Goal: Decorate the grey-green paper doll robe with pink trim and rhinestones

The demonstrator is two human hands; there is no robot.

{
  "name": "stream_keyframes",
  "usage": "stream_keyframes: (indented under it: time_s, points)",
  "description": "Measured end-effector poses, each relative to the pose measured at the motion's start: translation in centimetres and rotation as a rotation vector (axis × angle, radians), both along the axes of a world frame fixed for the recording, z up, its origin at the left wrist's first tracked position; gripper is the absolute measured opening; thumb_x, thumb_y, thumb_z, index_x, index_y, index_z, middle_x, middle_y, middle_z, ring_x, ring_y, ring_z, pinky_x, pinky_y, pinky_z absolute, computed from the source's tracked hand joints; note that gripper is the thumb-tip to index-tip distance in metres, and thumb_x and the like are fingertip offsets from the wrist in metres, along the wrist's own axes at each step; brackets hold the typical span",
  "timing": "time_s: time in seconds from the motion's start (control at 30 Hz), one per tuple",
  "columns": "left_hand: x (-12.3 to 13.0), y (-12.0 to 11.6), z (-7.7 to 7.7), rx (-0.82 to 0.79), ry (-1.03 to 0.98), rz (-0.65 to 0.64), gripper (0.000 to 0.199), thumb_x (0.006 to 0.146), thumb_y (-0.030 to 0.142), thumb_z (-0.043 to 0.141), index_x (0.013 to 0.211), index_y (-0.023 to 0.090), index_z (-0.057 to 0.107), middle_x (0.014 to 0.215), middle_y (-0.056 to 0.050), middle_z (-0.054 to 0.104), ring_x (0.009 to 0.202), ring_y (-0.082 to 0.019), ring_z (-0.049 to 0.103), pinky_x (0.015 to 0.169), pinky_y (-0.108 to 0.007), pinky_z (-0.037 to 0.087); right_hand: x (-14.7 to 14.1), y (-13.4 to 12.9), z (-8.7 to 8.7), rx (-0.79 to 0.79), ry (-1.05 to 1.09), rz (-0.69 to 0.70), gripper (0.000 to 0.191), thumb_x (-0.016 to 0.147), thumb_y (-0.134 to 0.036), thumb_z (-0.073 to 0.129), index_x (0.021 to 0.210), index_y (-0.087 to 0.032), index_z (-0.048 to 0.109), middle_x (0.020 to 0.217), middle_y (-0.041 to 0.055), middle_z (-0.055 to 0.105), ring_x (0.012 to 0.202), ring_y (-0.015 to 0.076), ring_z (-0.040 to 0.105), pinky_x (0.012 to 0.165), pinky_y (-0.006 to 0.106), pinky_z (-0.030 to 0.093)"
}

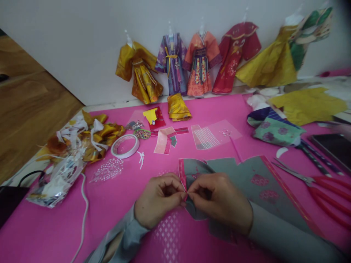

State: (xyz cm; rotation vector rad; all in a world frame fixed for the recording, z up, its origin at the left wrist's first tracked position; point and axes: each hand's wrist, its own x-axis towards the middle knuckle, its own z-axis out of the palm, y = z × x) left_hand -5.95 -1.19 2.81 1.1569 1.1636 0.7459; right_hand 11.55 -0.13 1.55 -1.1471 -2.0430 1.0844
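Observation:
My left hand (pixel 163 197) and my right hand (pixel 221 201) meet at the middle of the table, fingertips almost touching. Both pinch the pink left edge of a grey-green fabric piece (pixel 197 168). Its edge bends upward between my thumbs and forefingers, and the exact pinch point is partly hidden by the fingers. To the right, a larger grey-green fabric (pixel 252 182) with pink motifs and a pink-red border lies flat, partly under my right forearm; whether the two are one piece I cannot tell. Scissors with red handles (pixel 309 180) lie right of it, blades apart.
On the pink table covering (pixel 109 219) sit a tape roll (pixel 125 146), a sheet of small gems (pixel 207 138), fabric scraps (pixel 164 140) and a plastic bag (pixel 59 179). Several doll dresses (pixel 201 64) stand along the wall. A dark phone (pixel 333 149) lies at right.

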Motion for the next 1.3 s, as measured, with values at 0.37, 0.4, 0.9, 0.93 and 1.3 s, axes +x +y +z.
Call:
stream_keyframes:
  time_s: [0.37,0.4,0.9,0.93,1.3]
  points:
    - [-0.4,0.1,0.2,-0.132,0.09,0.017,0.016,0.066,0.03,0.065,0.065,0.015,0.058,0.048,0.004,0.056,0.039,-0.01,0.054,0.042,-0.021,0.046,0.1,0.3,0.0,-0.024,-0.033,-0.018,0.013,0.073,-0.013,0.059,0.064,-0.018,0.066,0.051,-0.005,0.053,0.046,0.007,0.043,0.046,0.02,0.029]
    - [-0.4,0.0,0.2,-0.145,0.114,0.019,0.016,0.066,0.031,0.064,0.065,0.015,0.058,0.046,0.004,0.055,0.037,-0.01,0.053,0.04,-0.02,0.045,0.1,0.3,0.0,-0.019,-0.033,-0.023,0.013,0.072,-0.013,0.059,0.063,-0.018,0.066,0.051,-0.0049,0.053,0.047,0.0073,0.044,0.046,0.02,0.029]
    - [-0.7,0.0,0.5,-0.111,0.3,0.079,0.005,0.065,0.022,0.053,0.064,0.018,0.056,0.044,0.01,0.047,0.027,-0.004,0.034,0.029,-0.016,0.025,0.4,0.6,-0.1,0.079,-0.095,-0.046,0.012,0.07,-0.011,0.057,0.062,-0.018,0.064,0.054,-0.0042,0.055,0.05,0.0087,0.046,0.051,0.023,0.03]
    - [-0.7,0.0,0.5,-0.109,0.311,0.08,0.004,0.064,0.021,0.052,0.063,0.018,0.055,0.043,0.01,0.047,0.027,-0.004,0.033,0.03,-0.016,0.025,0.4,0.7,-0.2,0.081,-0.094,-0.049,0.012,0.071,-0.011,0.057,0.063,-0.018,0.063,0.054,-0.0044,0.055,0.05,0.0086,0.046,0.051,0.023,0.03]
    - [-1.2,0.3,-0.4,0.024,0.557,0.027,0.011,0.065,0.027,0.044,0.059,0.02,0.049,0.044,0.008,0.041,0.038,-0.008,0.037,0.04,-0.02,0.029,0.9,1.1,-0.3,0.388,-0.139,-0.015,0.007,0.08,-0.015,0.056,0.074,-0.018,0.06,0.074,0.0018,0.064,0.081,0.0194,0.055,0.075,0.032,0.04]
